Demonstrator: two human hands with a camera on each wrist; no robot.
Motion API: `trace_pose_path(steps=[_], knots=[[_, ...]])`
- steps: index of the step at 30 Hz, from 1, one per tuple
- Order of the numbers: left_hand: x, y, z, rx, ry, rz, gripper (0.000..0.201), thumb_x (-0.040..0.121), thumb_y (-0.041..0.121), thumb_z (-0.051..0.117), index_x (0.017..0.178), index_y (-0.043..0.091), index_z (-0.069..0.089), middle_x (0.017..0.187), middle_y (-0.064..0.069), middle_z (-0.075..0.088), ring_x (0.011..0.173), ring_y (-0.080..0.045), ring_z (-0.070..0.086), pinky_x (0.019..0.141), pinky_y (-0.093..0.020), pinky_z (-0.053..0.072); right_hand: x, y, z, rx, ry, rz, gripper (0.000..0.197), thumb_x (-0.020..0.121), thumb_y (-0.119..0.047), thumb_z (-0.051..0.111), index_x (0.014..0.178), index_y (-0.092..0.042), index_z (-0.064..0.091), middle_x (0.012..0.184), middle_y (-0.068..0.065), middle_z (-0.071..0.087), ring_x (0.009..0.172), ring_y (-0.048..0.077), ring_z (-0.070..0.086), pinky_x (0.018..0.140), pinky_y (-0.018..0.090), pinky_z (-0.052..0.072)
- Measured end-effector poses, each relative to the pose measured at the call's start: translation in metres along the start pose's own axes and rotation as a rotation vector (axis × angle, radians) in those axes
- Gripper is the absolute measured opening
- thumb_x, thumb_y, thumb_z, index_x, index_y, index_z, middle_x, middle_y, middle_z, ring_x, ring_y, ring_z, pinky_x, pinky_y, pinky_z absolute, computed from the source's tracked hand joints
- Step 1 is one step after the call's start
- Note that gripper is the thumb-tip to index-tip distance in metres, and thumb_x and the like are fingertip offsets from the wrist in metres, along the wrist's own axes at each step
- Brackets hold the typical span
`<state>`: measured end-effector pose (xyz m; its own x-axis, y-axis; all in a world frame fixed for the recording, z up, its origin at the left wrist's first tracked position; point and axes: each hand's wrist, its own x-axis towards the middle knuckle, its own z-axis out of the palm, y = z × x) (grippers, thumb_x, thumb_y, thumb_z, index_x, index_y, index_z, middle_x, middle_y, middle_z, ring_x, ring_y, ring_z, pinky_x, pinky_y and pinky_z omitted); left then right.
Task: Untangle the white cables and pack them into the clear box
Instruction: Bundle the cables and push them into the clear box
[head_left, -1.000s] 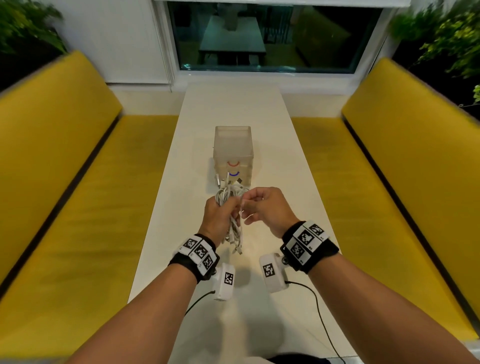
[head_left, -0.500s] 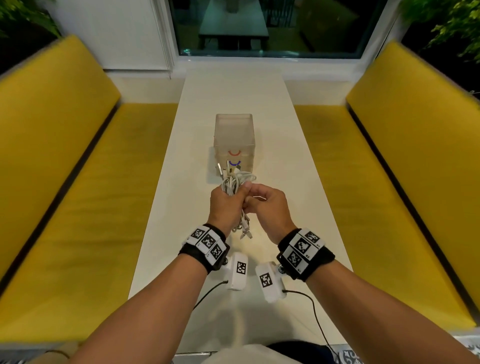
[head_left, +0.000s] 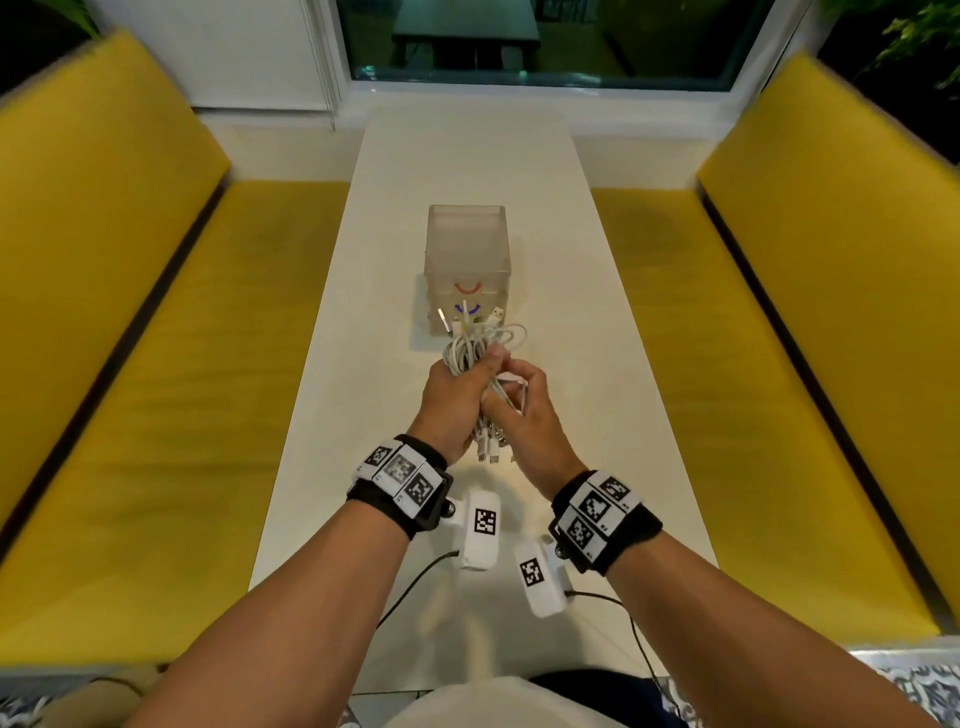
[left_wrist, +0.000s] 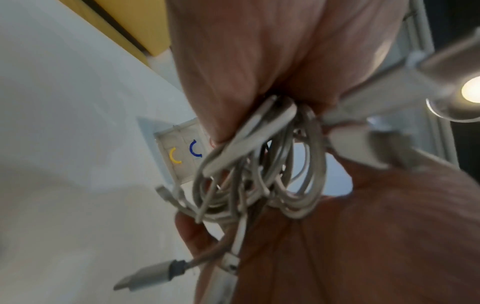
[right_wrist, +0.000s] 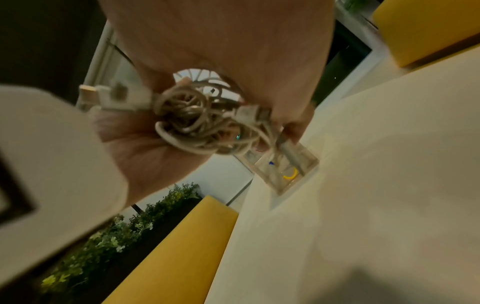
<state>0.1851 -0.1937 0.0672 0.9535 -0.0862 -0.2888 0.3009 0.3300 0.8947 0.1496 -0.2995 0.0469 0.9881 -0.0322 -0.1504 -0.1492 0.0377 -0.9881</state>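
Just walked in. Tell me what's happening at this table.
A person is holding a tangled bundle of white cables above the white table. The left hand grips the bundle in a fist, and the right hand pinches a strand beside it. The clear box stands just beyond; no cable looks packed yet.

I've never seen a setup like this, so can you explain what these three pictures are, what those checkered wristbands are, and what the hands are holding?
No machine here: a person works with bare hands, wearing wristbands with printed markers and small cameras. The wide picture comes from a head camera; the two close ones look along each wrist. The left hand grips a tangled bundle of white cables above a long white table. The right hand pinches one strand of it. Beyond them the clear box stands on the table, between yellow benches.
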Motion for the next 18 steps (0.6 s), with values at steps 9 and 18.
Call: trace_pose_path(steps=[9,18], knots=[[-0.003,-0.018,-0.008,0.083,-0.023,-0.078,0.018,0.095,0.027,0.069,0.101,0.011,0.072,0.106,-0.015,0.076,0.101,-0.030,0.072,0.087,-0.040,0.058,0.013,-0.011,-0.010,-0.427,-0.428,0.117,0.031,0.072,-0.015,0.060,0.097,0.002,0.068,0.080,0.015,0.069,0.070,0.021,0.065,0.069,0.038,0.053],[0.004,-0.005,-0.015,-0.115,-0.050,-0.221,0.018,0.094,0.018,0.068,0.080,0.008,0.068,0.079,-0.013,0.072,0.085,-0.028,0.071,0.070,-0.040,0.059,0.012,-0.004,-0.004,-0.430,-0.458,-0.012,0.007,0.078,-0.018,0.052,0.082,-0.018,0.057,0.065,0.004,0.059,0.050,0.012,0.055,0.049,0.028,0.046]])
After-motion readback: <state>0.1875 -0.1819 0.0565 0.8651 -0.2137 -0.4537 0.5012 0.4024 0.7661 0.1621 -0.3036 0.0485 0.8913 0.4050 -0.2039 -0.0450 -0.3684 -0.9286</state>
